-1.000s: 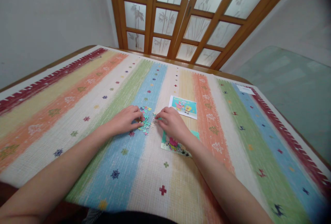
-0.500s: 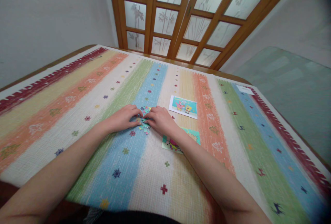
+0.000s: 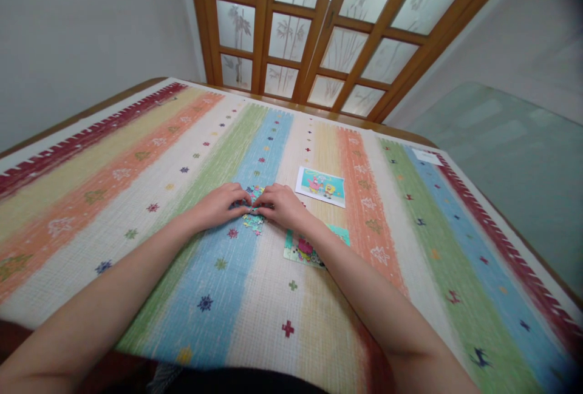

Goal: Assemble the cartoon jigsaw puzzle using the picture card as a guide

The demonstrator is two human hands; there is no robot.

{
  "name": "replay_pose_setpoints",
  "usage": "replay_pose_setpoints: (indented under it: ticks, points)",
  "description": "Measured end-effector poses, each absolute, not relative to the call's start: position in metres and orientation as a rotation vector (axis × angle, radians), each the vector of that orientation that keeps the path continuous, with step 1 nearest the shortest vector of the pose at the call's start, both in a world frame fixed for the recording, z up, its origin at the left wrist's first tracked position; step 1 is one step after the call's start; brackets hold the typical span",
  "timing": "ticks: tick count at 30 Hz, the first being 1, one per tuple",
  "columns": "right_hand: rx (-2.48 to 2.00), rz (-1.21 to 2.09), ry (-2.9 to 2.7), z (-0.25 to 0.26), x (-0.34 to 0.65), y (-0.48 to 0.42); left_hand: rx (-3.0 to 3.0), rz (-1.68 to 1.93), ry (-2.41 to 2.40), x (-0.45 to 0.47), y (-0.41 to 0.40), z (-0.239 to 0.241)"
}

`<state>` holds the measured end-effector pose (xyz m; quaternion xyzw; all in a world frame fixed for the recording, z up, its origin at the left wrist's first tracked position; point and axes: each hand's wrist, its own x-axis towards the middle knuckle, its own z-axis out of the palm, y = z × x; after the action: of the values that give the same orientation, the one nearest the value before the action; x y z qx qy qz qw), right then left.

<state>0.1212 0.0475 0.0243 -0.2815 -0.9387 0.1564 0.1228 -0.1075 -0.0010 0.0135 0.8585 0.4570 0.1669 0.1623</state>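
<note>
A small heap of loose jigsaw puzzle pieces [image 3: 254, 222] lies on the blue stripe of the tablecloth, teal with bits of yellow and pink. Over it my left hand [image 3: 223, 204] and my right hand [image 3: 283, 204] meet fingertip to fingertip. Both are closed in a pinch, with a tiny puzzle piece [image 3: 254, 210] between them; its shape is too small to make out. Under my right forearm sits a partly joined puzzle [image 3: 298, 247], teal with a pink figure, its middle hidden by the arm. Beyond it lies a printed cartoon picture card [image 3: 321, 186] showing a pink and a yellow figure.
A striped tablecloth [image 3: 268, 303] covers the table. Near the far right corner is a white paper slip [image 3: 427, 157]. Wooden doors with glass panes [image 3: 291, 36] stand behind the table, and a pale glassy panel [image 3: 505, 163] is at the right.
My left fingertips have drawn closer together and now meet the right ones over the heap. The right hand stays nearly in place. The whole view has shifted slightly.
</note>
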Motion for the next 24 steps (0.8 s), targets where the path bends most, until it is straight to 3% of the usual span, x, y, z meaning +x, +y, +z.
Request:
replay_pose_setpoints:
  ticks: [14, 24]
  points:
    - [-0.794, 0.533, -2.661, 0.017, 0.133, 0.051, 2.692, 0.539, 1.318, -0.088, -0.001, 0.009]
    - [-0.837, 0.389, -2.732, 0.021, 0.133, 0.045, 2.708, 0.542, 1.242, -0.093, -0.004, 0.010]
